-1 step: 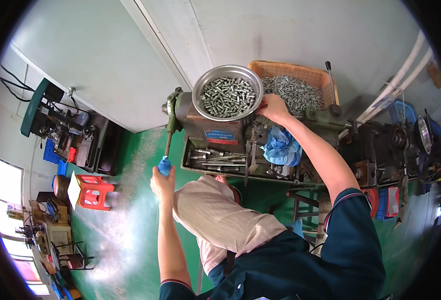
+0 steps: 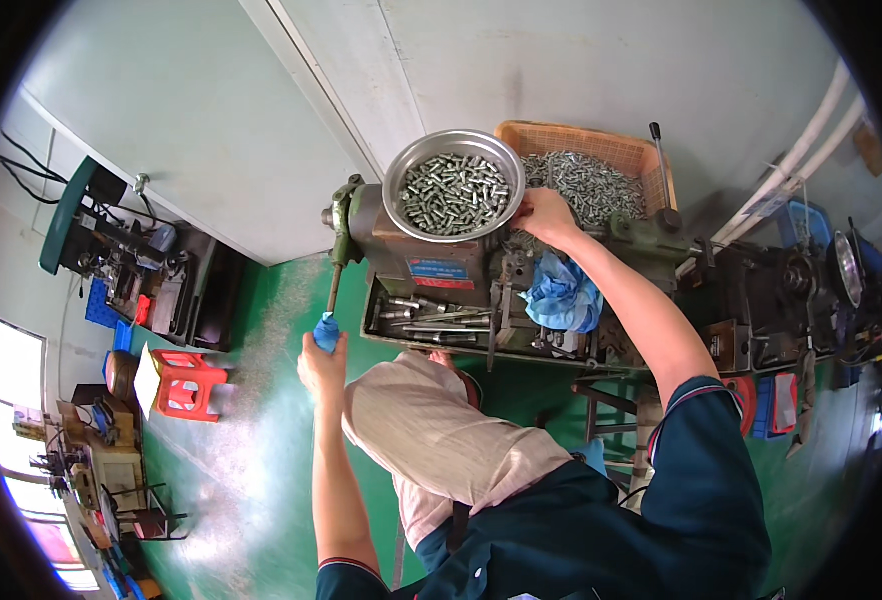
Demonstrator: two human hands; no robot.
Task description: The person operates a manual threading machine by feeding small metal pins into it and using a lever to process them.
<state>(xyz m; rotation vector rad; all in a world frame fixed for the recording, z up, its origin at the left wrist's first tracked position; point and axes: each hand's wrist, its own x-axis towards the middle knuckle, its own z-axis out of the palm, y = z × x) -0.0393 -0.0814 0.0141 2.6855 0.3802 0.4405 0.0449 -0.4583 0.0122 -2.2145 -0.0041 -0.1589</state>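
My left hand [image 2: 322, 372] is closed round the blue-wrapped grip of a long lever [image 2: 334, 290] on the left end of a green-grey bench machine [image 2: 416, 255]. My right hand [image 2: 544, 216] is at the machine's middle, just right of a round steel bowl [image 2: 392, 205], its fingers bent together. The bowl's rim hides part of the fingertips, so what they pinch cannot be made out. Small metal cylindrical parts [image 2: 454, 195] fill the bowl, which sits on top of the machine. Behind my right hand stands an orange plastic basket [image 2: 536, 133] with many similar small metal parts [image 2: 596, 190].
A crumpled blue cloth [image 2: 562, 295] lies on the machine below my right forearm. Rods and tools [image 2: 441, 322] lie in the tray at its front. A black-knobbed lever [image 2: 661, 160] rises at the right. A red stool [image 2: 186, 385] stands on the green floor at left.
My left hand and the lever grip have shifted very slightly to the left. My right hand stays in the same place beside the bowl.
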